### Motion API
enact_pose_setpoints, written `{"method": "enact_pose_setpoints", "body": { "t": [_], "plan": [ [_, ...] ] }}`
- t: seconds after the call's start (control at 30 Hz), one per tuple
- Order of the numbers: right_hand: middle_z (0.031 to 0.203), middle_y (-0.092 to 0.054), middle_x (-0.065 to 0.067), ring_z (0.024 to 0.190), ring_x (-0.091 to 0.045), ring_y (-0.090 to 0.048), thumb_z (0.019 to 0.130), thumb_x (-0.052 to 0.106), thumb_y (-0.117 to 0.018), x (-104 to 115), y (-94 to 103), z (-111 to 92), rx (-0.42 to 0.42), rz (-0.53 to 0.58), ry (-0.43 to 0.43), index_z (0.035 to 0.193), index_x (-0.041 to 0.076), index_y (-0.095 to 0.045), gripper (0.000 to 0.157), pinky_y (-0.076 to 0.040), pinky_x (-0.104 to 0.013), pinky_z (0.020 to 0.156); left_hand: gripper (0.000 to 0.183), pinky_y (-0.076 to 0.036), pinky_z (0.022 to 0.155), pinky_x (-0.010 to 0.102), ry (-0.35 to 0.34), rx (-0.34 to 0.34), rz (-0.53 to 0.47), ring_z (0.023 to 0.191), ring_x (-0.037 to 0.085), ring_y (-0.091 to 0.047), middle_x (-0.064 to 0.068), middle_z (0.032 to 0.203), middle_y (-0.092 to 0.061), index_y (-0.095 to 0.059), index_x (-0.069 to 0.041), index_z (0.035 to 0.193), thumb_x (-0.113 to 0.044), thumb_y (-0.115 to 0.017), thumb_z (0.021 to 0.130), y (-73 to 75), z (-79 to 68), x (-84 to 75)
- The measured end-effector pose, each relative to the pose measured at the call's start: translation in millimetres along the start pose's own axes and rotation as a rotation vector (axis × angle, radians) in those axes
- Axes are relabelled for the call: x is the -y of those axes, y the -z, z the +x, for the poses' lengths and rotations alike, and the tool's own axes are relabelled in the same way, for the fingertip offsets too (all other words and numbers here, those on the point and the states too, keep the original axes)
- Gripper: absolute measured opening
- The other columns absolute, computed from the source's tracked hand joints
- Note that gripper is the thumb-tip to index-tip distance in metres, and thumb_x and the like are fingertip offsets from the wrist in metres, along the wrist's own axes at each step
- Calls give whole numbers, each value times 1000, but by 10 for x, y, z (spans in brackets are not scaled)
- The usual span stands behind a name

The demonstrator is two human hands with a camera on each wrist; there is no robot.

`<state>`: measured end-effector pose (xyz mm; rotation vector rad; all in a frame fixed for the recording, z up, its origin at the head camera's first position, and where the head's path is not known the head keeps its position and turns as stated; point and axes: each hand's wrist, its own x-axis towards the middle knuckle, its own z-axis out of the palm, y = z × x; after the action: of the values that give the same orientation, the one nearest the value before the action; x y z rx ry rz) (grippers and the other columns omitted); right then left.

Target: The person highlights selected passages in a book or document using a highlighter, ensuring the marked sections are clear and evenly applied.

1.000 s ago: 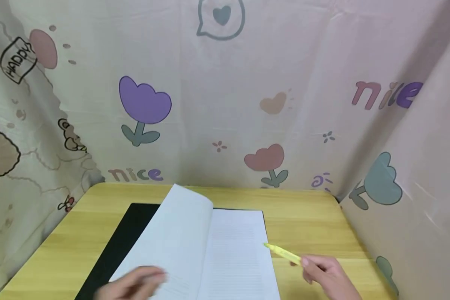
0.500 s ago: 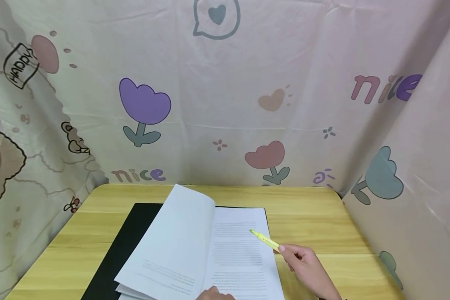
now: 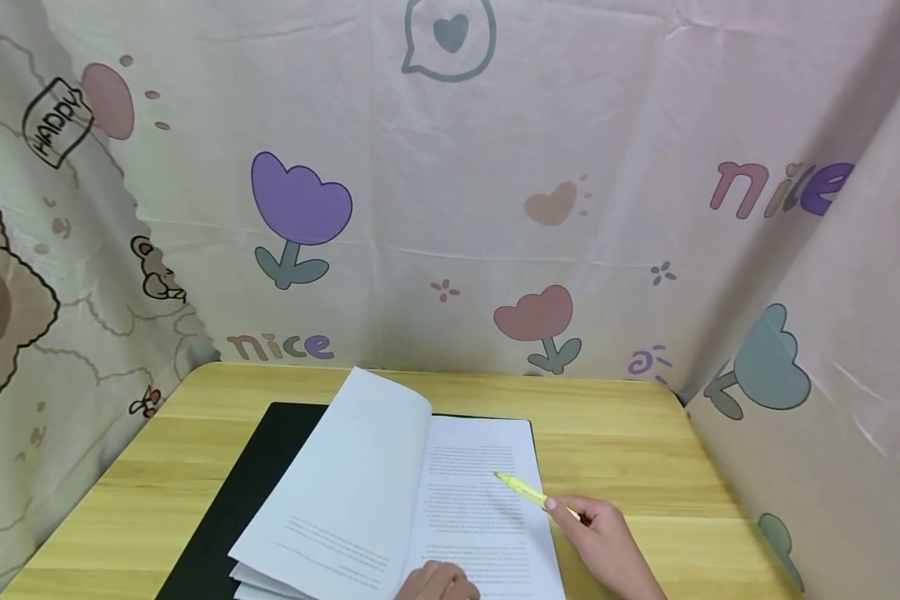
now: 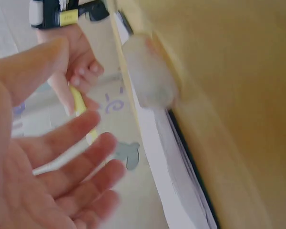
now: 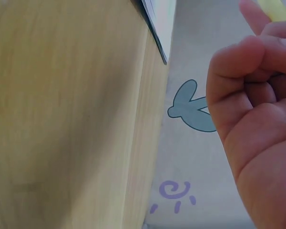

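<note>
A yellow highlighter (image 3: 521,487) is pinched between the thumb and fingers of my right hand (image 3: 600,537). Its tip points left over the printed text of the right page (image 3: 476,500). That page belongs to an open black-covered folder of papers, whose turned left pages (image 3: 345,492) stand partly raised, fanning at their lower edge. My left hand (image 3: 438,582) is at the bottom of the right page, near the fold. In the left wrist view, the left hand's fingers (image 4: 81,176) are loosely bent with nothing between them.
The black cover (image 3: 225,517) sticks out left of the pages on a yellow wood-grain table (image 3: 615,433). A printed curtain (image 3: 435,208) hangs behind and at both sides. A blurred pale rounded shape (image 4: 150,71) overlaps the paper edge in the left wrist view.
My left hand has moved right, from the left page to the bottom of the right page. My right hand has brought the highlighter leftward, from the page's edge to over its text.
</note>
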<state>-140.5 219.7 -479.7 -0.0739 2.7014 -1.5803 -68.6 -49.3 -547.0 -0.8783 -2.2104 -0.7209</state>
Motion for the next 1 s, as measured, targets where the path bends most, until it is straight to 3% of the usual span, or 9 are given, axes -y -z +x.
{"method": "enact_pose_setpoints", "body": {
  "t": [0.1, 0.17, 0.23, 0.3, 0.4, 0.47, 0.57, 0.67, 1.0],
  "plan": [
    [61, -44, 4, 50, -6, -36, 98, 38, -71, -12, -14, 6, -16, -12, 1, 107, 11, -82, 30, -33, -20, 47, 40, -44, 108, 31, -90, 37, 105, 114, 18, -64, -2, 116, -68, -72, -19, 102, -58, -68, 95, 72, 40, 171],
    [61, -44, 4, 50, -6, -36, 98, 38, -72, -14, -19, 9, -24, -27, 1, 106, 12, -82, 29, -33, -20, 47, 54, -19, 126, 36, -101, 93, 223, 135, 30, -53, 6, 129, -67, -74, -17, 106, -68, -58, 96, 124, 38, 284],
    [62, -45, 4, 50, -6, -37, 98, 38, -72, -9, -17, 9, -35, -36, 1, 104, 14, -82, 27, -33, -20, 47, 65, 9, 126, 33, -79, 154, 310, 145, 35, -42, 9, 134, -67, -76, -15, 108, -75, -52, 94, 166, 26, 374],
    [63, -48, 4, 51, -6, -38, 97, 37, -72, 7, -10, 7, -47, -43, 0, 102, 15, -82, 25, -33, -20, 47, 73, -7, 127, 50, -12, 237, 333, 142, 43, -41, 14, 134, -66, -76, -12, 110, -79, -55, 90, 209, 16, 415],
    [64, -49, 4, 52, -7, -38, 97, 36, -73, 23, 5, 2, -60, -49, 4, 101, 15, -82, 23, -34, -20, 47, 81, -32, 111, 72, 167, 405, 221, 133, 55, -45, 24, 138, -60, -73, -2, 115, -76, -61, 87, 261, 8, 428],
    [64, -49, 4, 51, -7, -38, 97, 36, -73, 26, 11, 0, -63, -54, 8, 100, 15, -82, 23, -33, -20, 47, 81, -44, 92, 76, 300, 498, 104, 128, 60, -47, 30, 141, -55, -70, 4, 120, -71, -63, 89, 291, 15, 425],
    [62, -47, 4, 50, -7, -37, 97, 36, -73, 22, 13, 8, -66, -51, 11, 99, 16, -82, 22, -32, -20, 46, 80, -45, 91, 78, 456, 545, -31, 132, 63, -43, 37, 147, -46, -65, 10, 126, -63, -61, 94, 331, 13, 424],
    [62, -46, 5, 51, -6, -37, 97, 35, -73, 14, 10, 21, -62, -42, 13, 98, 15, -82, 22, -32, -20, 46, 77, -49, 90, 74, 511, 529, -85, 134, 61, -43, 40, 149, -41, -63, 11, 129, -59, -58, 98, 382, 2, 424],
    [65, -50, 2, 51, -8, -38, 98, 36, -72, -26, 14, 26, -37, -45, -29, 107, 12, -81, 28, -33, -20, 46, 75, -47, 94, 74, 518, 539, -134, 137, 58, -43, 37, 154, -39, -63, 6, 134, -60, -55, 100, 468, -37, 440]
  ]
}}
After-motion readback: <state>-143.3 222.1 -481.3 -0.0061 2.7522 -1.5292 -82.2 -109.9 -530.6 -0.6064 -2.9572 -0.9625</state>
